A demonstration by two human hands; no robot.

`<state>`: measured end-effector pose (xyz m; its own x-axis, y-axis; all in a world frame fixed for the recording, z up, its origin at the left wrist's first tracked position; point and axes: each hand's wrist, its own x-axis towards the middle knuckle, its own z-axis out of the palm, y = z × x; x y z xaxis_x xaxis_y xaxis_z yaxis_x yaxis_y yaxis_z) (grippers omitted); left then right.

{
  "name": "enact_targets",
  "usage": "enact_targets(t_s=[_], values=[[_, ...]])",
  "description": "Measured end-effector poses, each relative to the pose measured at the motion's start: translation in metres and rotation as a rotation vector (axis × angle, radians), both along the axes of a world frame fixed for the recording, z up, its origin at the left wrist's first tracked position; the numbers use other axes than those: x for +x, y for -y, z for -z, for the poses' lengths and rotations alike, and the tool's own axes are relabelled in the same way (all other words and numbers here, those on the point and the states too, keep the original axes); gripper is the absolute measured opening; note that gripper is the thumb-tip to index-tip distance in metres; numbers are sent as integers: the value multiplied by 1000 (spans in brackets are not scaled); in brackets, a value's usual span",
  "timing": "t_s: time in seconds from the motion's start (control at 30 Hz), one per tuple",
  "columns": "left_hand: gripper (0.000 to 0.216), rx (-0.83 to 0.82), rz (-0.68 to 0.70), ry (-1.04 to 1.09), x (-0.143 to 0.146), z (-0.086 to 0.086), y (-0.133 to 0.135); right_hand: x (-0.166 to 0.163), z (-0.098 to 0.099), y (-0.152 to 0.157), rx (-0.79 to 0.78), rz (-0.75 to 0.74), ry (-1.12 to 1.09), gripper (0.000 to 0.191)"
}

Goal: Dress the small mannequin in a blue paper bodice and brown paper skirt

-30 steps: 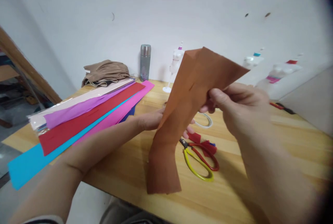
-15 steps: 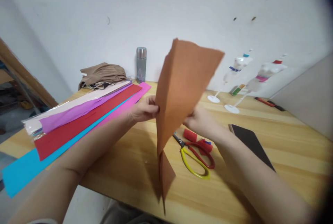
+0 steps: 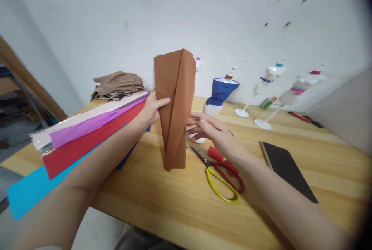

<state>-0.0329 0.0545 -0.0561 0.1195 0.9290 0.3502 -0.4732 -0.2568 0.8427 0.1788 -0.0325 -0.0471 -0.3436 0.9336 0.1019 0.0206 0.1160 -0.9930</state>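
My left hand grips a folded brown sheet of what looks like crepe paper by its left edge, thumb on the front. The sheet stands upright above the table, with slanted folds down its face. At its right edge is my right hand, fingers apart; whether the fingertips touch the paper I cannot tell. Below that hand lie scissors with one yellow and one red handle, beside small red pieces. Behind the sheet stands a small white dress form with a blue wrap.
Coloured sheets, among them a red one and a light blue one, lie at the left near brown folded cloth. More white dress forms stand along the wall. A dark flat object lies at the right on the wooden table.
The brown sheet has turned and been folded narrower, and its hanging lower end has come up. My right hand has let go and spread its fingers. The blue-wrapped dress form has come into view.
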Motion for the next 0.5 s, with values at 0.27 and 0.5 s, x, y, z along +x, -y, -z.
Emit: enact_targets(t_s=[0.27, 0.5], values=[[59, 13, 58, -125, 5, -8, 15, -10, 2, -3, 111, 137, -13, 28], [44, -66, 139, -271, 0, -31, 27, -5, 7, -5, 52, 229, -62, 34]])
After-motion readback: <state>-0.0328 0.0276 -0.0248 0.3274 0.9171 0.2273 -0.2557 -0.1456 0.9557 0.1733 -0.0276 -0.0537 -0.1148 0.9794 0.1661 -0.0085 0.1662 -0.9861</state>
